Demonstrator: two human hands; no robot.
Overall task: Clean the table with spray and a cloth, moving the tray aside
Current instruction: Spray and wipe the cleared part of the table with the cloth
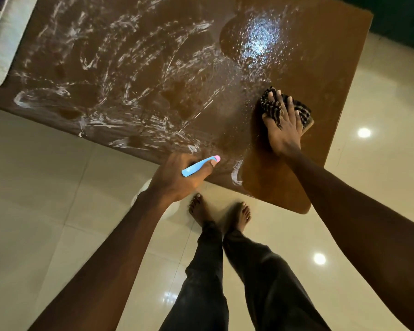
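1. Our left hand (175,177) curls round the spray (198,166) at the table's (332,68) near edge; its blue head runs lower left to upper right, pink tip toward the cloth (305,114).
2. Foam streaks (120,75) cover the table's left and middle.
3. Our right hand (283,123), fingers spread flat, presses the cloth onto the table's right end.

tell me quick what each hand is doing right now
Left hand: closed, holding the spray.
Right hand: open, fingers flat, pressing the cloth onto the table.
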